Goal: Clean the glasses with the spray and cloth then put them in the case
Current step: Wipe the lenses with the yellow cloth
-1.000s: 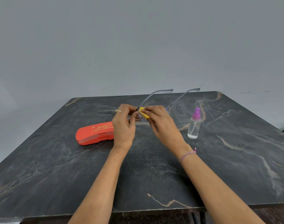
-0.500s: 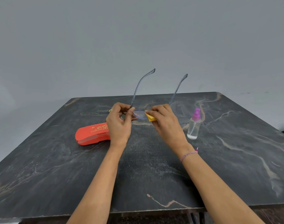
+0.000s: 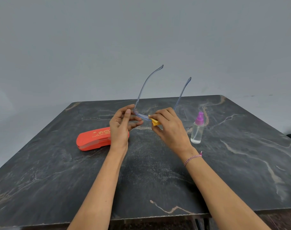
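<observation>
The glasses [image 3: 141, 116] are held up above the table [image 3: 158, 176], their arms pointing upward. The right hand [image 3: 170, 128] pinches a yellow cloth [image 3: 156, 122] against the front of the frame, thumb and fingers clamped together on it. The left hand [image 3: 119, 128] holds the frame's left corner with lightly curved, slightly parted fingers. A closed red case [image 3: 91, 138] lies behind the left hand; the spray bottle [image 3: 197, 130] stands upright just right of the right hand.

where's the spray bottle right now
In the head view, the spray bottle stands upright on the table, just right of the right hand.
</observation>
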### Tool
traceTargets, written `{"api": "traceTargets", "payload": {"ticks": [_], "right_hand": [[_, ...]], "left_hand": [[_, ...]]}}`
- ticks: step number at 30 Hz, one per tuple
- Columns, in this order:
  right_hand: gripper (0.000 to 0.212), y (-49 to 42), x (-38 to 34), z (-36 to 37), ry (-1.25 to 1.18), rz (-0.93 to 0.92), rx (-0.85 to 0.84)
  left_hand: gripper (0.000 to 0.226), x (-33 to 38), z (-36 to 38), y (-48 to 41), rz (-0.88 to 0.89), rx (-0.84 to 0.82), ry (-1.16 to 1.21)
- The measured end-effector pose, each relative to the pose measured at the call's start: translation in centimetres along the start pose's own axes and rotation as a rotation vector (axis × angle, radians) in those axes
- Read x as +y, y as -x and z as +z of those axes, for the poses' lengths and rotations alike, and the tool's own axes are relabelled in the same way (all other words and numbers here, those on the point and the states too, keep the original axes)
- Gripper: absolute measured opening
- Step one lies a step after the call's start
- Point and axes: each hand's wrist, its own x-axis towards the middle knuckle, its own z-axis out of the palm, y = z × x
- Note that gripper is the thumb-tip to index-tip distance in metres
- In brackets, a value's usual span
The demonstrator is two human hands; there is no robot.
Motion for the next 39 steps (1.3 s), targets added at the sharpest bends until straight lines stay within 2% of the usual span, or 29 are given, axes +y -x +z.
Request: {"api": "traceTargets", "payload": {"ticks": [5, 11, 14, 17, 21, 25, 29, 36, 39], "right_hand": [[0.025, -0.1, -0.2, -0.2, -0.027, 0.004, 0.028], [0.03, -0.1, 0.1, -0.2, -0.026, 0.019, 0.033], [0.027, -0.1, 0.1, -0.2, -0.021, 0.0, 0.026], [0.026, -0.1, 0.1, -0.2, -0.011, -0.008, 0.013], [0.027, 0.0, 0.3, -0.1, -0.028, -0.001, -0.008], [0.037, -0.1, 0.8, -0.1, -0.094, 0.154, 0.047], [0.028, -0.1, 1.2, -0.5, -0.094, 0.27, 0.138], [0.033, -0.3, 0.2, 0.2, -0.152, 0.164, 0.025], [0.033, -0.3, 0.9, -0.1, -0.089, 0.207, 0.036]], "left_hand": [[0.028, -0.8, 1.0, 0.7, -0.138, -0.167, -0.149], [0.034, -0.6, 0.8, 0.8, -0.18, -0.284, -0.128], [0.041, -0.5, 0.8, 0.8, -0.169, -0.22, -0.152], [0.039, -0.4, 0.8, 0.7, -0.112, -0.156, -0.222], [0.032, -0.3, 0.7, 0.7, -0.06, -0.152, -0.306], [0.035, -0.2, 0.3, 0.6, -0.005, -0.128, -0.382], [0.038, -0.2, 0.1, 0.5, 0.08, -0.126, -0.494], [0.044, -0.3, 0.3, 0.7, 0.181, -0.17, -0.585], [0.048, -0.6, 0.1, 0.5, 0.192, -0.176, -0.595]]}}
